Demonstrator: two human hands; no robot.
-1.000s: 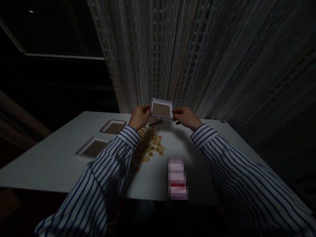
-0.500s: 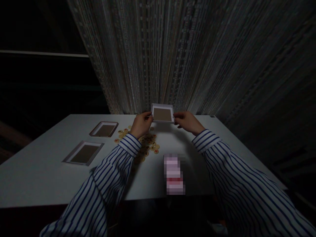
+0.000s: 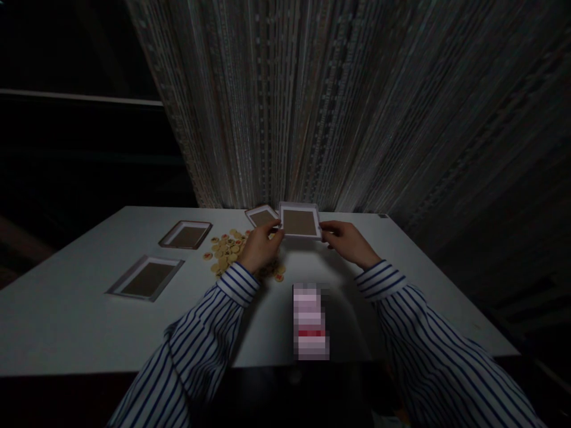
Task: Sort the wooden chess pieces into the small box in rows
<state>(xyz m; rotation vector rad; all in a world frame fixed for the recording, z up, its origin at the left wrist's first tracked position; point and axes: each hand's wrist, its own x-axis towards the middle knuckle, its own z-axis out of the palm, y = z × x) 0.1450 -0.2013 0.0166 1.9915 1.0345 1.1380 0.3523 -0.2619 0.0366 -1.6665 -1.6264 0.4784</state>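
White is the shallow box tray (image 3: 300, 223) that I hold above the table (image 3: 62, 309); my left hand (image 3: 263, 246) pinches its left side, and my right hand (image 3: 350, 242) pinches its right side; behind its left edge is one brown-rimmed tray (image 3: 262, 216), partly covered; many round yellow game pieces (image 3: 225, 255) (some with red marks) lie in a heap beside and behind my left hand; further to the left are a second brown-rimmed tray (image 3: 185, 236) and, nearer to me, a pale-rimmed tray (image 3: 145, 279).
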